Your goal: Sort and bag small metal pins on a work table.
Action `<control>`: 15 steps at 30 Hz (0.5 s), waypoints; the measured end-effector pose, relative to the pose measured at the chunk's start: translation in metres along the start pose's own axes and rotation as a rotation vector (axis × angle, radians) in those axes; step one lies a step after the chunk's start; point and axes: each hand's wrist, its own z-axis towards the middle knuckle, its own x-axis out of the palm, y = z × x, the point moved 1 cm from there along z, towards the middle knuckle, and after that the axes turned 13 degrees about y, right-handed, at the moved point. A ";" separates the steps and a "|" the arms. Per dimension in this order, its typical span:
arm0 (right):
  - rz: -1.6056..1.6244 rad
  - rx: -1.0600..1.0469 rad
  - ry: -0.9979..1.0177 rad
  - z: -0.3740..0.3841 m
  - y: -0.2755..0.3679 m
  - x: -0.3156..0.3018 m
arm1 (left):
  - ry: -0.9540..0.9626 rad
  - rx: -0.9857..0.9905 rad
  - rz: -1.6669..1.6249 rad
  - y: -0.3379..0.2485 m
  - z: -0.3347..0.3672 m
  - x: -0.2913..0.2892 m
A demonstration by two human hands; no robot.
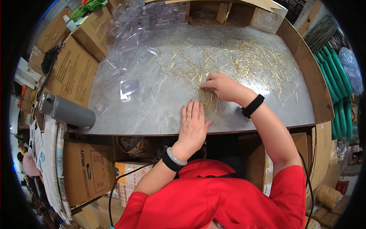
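Note:
Thin gold-coloured metal pins [263, 63] are strewn over the grey marbled tabletop [167, 103]. A denser heap of them [213, 105] lies close to the front edge, between and below my hands. My left hand [193, 126] rests flat on the table at the left of this heap, its fingers stretched out and holding nothing. Over the heap's far end, my right hand [224, 87] has its fingers bent down and drawn together among the pins. What sits between those fingertips is too small to make out.
Clear plastic pieces [141, 34] pile up at the back left. A grey bottle [68, 110] lies by the left edge, near cardboard boxes [72, 72]. A brown board [305, 65] walls the right side. Open compartments [206, 13] and a white fan-like box [268, 19] stand at the back.

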 end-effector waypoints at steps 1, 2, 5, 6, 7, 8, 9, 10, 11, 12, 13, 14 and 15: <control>-0.093 0.113 -0.054 0.002 0.004 -0.001 | 0.002 -0.003 0.001 0.000 -0.001 0.000; -0.186 0.227 -0.107 0.002 0.006 0.000 | 0.005 -0.004 0.002 0.000 -0.001 0.000; -0.144 0.082 -0.197 -0.011 0.003 -0.004 | -0.002 0.005 0.001 -0.002 0.002 -0.002; -0.119 0.072 -0.207 -0.019 0.008 -0.010 | -0.002 0.006 -0.003 -0.002 0.001 -0.002; -0.091 0.127 -0.164 -0.030 0.015 -0.014 | -0.009 0.004 -0.015 0.000 0.000 -0.002; -0.063 0.184 -0.121 -0.045 0.021 -0.017 | -0.017 0.004 -0.027 0.001 -0.001 -0.002; -0.034 0.246 -0.078 -0.062 0.027 -0.018 | -0.021 0.009 -0.041 0.001 -0.002 -0.001; -0.040 0.290 -0.091 -0.078 0.033 -0.017 | -0.007 0.004 -0.062 0.001 -0.003 -0.002; -0.048 0.337 -0.105 -0.095 0.039 -0.015 | 0.006 0.003 -0.085 0.000 -0.003 -0.005; -0.086 0.382 -0.167 -0.112 0.045 -0.011 | 0.018 0.006 -0.110 -0.001 -0.002 -0.006; -0.121 0.419 -0.230 -0.126 0.052 -0.006 | 0.011 0.005 -0.125 -0.001 -0.002 -0.007; -0.144 0.485 -0.283 -0.136 0.057 0.005 | 0.003 0.001 -0.139 -0.001 -0.003 -0.008; -0.154 0.572 -0.276 -0.143 0.064 0.013 | -0.006 0.000 -0.155 -0.002 -0.003 -0.008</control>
